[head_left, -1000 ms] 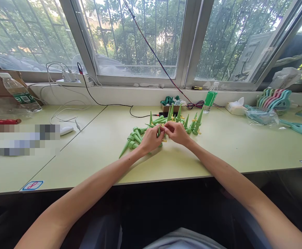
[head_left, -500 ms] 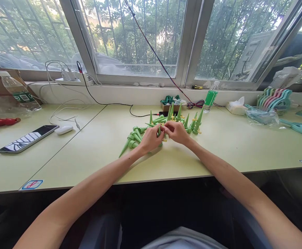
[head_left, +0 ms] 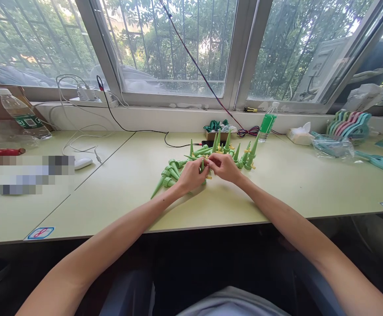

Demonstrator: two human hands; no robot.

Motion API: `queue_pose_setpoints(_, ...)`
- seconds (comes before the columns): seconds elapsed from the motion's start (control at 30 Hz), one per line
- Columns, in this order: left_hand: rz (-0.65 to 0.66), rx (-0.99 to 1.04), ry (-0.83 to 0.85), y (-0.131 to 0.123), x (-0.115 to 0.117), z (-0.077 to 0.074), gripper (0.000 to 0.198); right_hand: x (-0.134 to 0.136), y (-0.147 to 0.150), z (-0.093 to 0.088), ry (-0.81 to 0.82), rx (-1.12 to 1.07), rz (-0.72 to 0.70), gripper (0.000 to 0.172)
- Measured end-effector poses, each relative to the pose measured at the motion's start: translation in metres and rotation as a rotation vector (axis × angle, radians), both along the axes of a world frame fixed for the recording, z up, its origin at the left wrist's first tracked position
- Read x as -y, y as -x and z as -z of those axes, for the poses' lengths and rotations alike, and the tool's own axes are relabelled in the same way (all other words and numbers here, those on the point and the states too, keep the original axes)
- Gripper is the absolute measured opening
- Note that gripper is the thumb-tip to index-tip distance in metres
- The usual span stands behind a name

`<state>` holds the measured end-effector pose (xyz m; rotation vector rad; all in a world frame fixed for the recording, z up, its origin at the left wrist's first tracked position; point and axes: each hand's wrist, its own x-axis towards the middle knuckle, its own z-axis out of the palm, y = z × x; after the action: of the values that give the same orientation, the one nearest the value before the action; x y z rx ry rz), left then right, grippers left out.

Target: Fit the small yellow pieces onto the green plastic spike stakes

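Note:
My left hand [head_left: 190,176] and my right hand [head_left: 223,167] meet over the middle of the pale green table [head_left: 277,184], fingers pinched together on a green cone spike [head_left: 202,168] with a small yellow part. Behind and left of my hands lies a heap of green cone spikes [head_left: 170,172], several lying flat. More green spikes [head_left: 249,154] stand upright just beyond my right hand. What exactly my fingertips pinch is partly hidden by the fingers.
A green bottle [head_left: 267,123] and a tissue pack [head_left: 299,135] stand at the back right, with coloured hangers [head_left: 348,123] further right. At left are a white mouse [head_left: 83,163], a water bottle [head_left: 22,115], cables [head_left: 139,131] and a blurred flat item [head_left: 30,174].
Both hands stay pinched at the same spot over the spikes; only small finger shifts show. The view has drifted slightly.

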<state>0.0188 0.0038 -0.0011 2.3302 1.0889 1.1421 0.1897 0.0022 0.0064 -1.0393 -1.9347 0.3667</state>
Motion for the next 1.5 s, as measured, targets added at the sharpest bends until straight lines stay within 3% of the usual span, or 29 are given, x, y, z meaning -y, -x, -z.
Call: queue_pose_setpoints(1.5, 0.011, -0.032, -0.008, 0.0002, -0.0019, 0.0017, 0.015, -0.0026, -0.0023, 0.0021, 0.014, 0.019, -0.017, 0.018)
